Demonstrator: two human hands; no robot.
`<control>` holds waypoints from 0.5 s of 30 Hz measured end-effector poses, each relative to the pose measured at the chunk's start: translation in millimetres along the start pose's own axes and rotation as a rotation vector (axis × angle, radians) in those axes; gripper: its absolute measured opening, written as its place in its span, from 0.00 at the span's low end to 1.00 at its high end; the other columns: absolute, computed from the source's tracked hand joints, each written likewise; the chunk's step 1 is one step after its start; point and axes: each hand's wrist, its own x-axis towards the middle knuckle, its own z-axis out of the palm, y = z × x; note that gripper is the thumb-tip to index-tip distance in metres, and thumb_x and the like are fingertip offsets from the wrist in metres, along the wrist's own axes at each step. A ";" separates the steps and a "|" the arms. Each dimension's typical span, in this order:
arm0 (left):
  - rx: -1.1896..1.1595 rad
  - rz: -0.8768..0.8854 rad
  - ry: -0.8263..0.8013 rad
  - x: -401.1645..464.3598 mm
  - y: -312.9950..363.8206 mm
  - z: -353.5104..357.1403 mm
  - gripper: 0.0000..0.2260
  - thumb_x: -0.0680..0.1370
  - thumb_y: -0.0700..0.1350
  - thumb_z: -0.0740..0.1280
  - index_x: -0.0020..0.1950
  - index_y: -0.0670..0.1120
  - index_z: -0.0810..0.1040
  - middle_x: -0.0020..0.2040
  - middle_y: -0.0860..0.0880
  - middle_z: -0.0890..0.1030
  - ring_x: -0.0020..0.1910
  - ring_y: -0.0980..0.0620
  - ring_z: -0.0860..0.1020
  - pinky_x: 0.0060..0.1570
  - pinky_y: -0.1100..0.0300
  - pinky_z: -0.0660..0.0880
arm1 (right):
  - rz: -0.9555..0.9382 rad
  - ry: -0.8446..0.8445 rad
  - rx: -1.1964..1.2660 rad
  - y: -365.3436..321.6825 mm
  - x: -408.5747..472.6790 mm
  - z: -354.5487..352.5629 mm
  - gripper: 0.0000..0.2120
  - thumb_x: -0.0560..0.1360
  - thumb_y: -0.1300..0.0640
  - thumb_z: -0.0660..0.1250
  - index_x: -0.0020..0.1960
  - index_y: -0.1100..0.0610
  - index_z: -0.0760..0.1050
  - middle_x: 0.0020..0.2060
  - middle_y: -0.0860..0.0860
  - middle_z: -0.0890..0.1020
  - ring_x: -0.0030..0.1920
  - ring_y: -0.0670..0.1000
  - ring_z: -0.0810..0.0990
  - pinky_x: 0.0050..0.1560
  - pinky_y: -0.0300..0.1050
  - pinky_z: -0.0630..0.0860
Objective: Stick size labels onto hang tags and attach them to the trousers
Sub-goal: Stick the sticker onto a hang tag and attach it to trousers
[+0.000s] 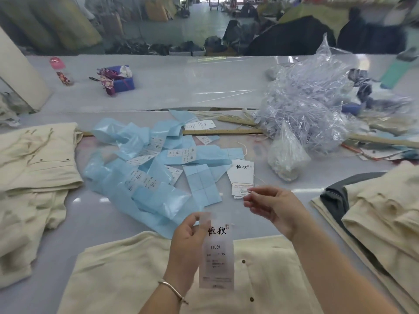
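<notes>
My left hand (188, 243) pinches a white hang tag (217, 252) by its upper left edge, holding it upright over cream trousers (127, 275) at the table's near edge. The tag carries black characters, "1103#" and "XS". My right hand (272, 207) hovers above and to the right of the tag, thumb and fingers pinched together on something thin, possibly a string; I cannot make it out. A small stack of white hang tags (242, 177) lies just beyond my right hand. Blue label backing strips (145, 168) with white size labels sprawl across the table's middle.
Cream trousers are piled at the left (36, 168) and at the right (381, 214), with a dark garment among the right pile. A heap of clear plastic bags (306, 103) sits at the back right. Wooden rulers (222, 132) lie behind the strips. A purple box (122, 80) stands far left.
</notes>
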 end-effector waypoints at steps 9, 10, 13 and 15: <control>0.066 0.140 -0.024 -42.9 17.6 -28.4 0.07 0.77 0.41 0.69 0.40 0.46 0.83 0.37 0.44 0.85 0.35 0.52 0.80 0.38 0.58 0.76 | -0.369 0.139 -0.668 41.1 -95.7 71.2 0.06 0.72 0.62 0.73 0.37 0.58 0.79 0.26 0.47 0.74 0.28 0.44 0.69 0.33 0.38 0.67; 0.075 0.154 -0.031 -46.9 19.6 -31.6 0.07 0.78 0.41 0.69 0.40 0.46 0.83 0.36 0.45 0.84 0.34 0.52 0.80 0.37 0.59 0.75 | -0.411 0.146 -0.706 44.5 -102.3 77.6 0.06 0.72 0.61 0.73 0.37 0.57 0.79 0.24 0.45 0.72 0.27 0.44 0.67 0.32 0.40 0.65; 0.108 0.201 -0.057 -59.5 25.9 -41.2 0.12 0.79 0.40 0.67 0.36 0.49 0.82 0.31 0.50 0.81 0.31 0.56 0.77 0.33 0.64 0.72 | -0.519 0.215 -0.866 51.6 -116.6 92.7 0.06 0.71 0.57 0.74 0.37 0.53 0.79 0.20 0.42 0.69 0.25 0.44 0.65 0.31 0.39 0.62; 0.144 0.231 -0.075 -66.7 29.8 -48.5 0.12 0.79 0.41 0.67 0.36 0.48 0.81 0.31 0.49 0.80 0.32 0.55 0.76 0.34 0.63 0.72 | -0.564 0.283 -0.962 54.9 -124.4 102.2 0.07 0.71 0.54 0.74 0.36 0.50 0.78 0.21 0.41 0.70 0.26 0.44 0.67 0.31 0.41 0.63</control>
